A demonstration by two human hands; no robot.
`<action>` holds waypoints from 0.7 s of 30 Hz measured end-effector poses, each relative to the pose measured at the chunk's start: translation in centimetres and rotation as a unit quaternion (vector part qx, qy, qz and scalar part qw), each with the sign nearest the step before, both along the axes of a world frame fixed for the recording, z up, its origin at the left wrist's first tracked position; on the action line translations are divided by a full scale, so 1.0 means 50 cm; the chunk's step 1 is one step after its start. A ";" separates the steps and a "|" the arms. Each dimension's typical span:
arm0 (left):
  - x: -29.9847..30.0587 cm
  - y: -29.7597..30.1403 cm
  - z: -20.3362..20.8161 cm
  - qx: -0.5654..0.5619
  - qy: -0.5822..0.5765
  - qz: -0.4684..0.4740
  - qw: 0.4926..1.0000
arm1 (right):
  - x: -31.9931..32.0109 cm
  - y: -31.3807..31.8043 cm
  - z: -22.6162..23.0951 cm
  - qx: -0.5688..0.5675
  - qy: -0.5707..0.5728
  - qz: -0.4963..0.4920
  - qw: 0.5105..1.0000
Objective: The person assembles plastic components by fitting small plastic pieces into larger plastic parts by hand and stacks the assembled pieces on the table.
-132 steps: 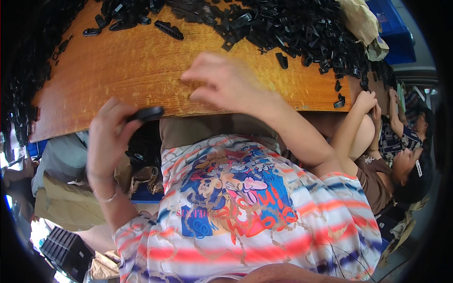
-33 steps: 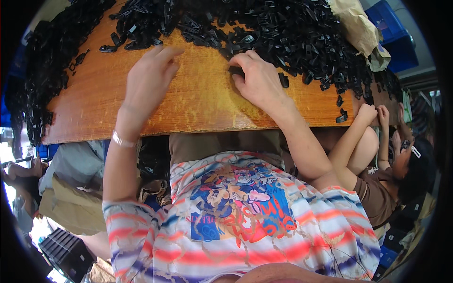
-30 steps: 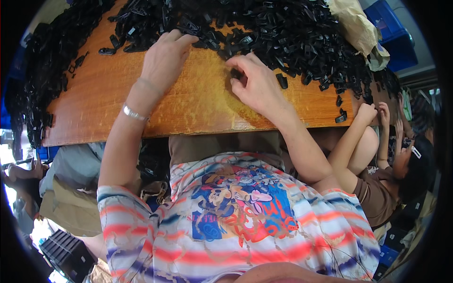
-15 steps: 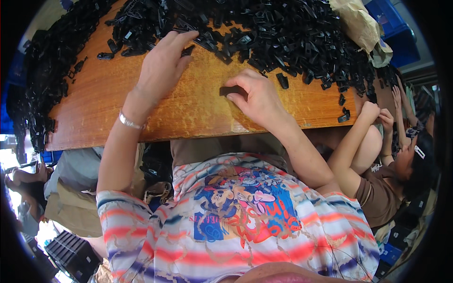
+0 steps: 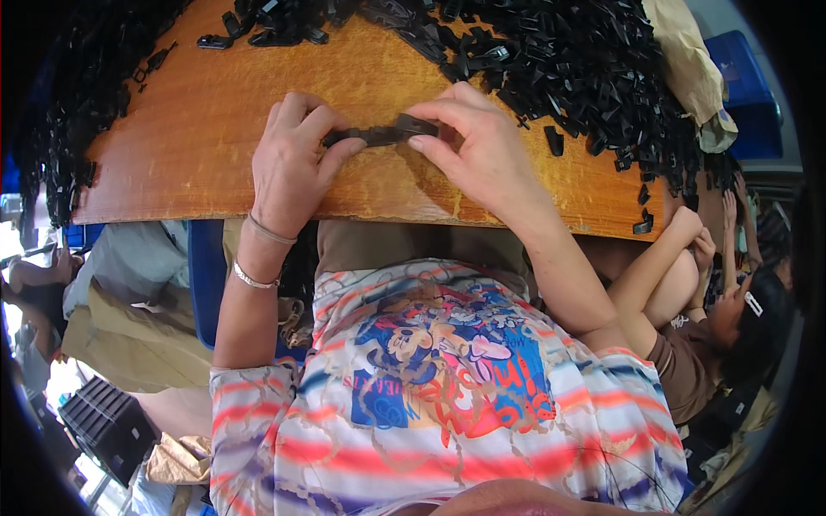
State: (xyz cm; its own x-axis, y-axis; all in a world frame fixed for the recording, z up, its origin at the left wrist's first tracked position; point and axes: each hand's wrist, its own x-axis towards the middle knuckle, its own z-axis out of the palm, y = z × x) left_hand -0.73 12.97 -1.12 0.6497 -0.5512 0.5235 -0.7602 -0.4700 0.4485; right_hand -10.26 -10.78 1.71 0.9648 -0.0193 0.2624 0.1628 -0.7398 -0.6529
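Between my hands, over the near part of the wooden table [image 5: 215,112], are two small black plastic parts that meet end to end. My left hand [image 5: 297,155] pinches the left black plastic part [image 5: 372,136] between thumb and fingers. In my right hand [image 5: 482,142], thumb and forefinger are closed on the other black plastic part [image 5: 416,126], a short, smooth piece. Whether the two are joined or only touching, I cannot tell. A large heap of similar black parts [image 5: 585,77] lies beyond my right hand.
More black parts [image 5: 82,112] are piled along the table's left side. A brown paper bag [image 5: 684,60] and a blue bin [image 5: 744,95] stand at the far right. Another person's hands [image 5: 688,228] are close to the table's right corner. A black crate [image 5: 107,421] is at lower left.
My left hand has come back from the heap, nearer to me, and now grips a black part. My right hand keeps its piece, the two now brought together. The view has shifted.
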 end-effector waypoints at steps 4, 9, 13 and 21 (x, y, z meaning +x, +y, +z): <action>-0.006 0.005 -0.005 0.006 0.025 -0.005 1.000 | 0.024 0.007 -0.041 -0.022 -0.026 0.018 0.999; -0.007 0.005 -0.009 0.014 0.026 -0.004 1.000 | 0.030 0.004 -0.037 0.001 0.008 0.032 0.999; -0.003 -0.002 -0.012 0.014 0.036 -0.006 0.999 | 0.029 -0.003 -0.039 -0.032 0.004 0.027 0.999; 0.010 -0.017 -0.025 -0.013 0.012 -0.023 1.000 | 0.076 0.017 -0.037 -0.140 -0.047 0.099 0.984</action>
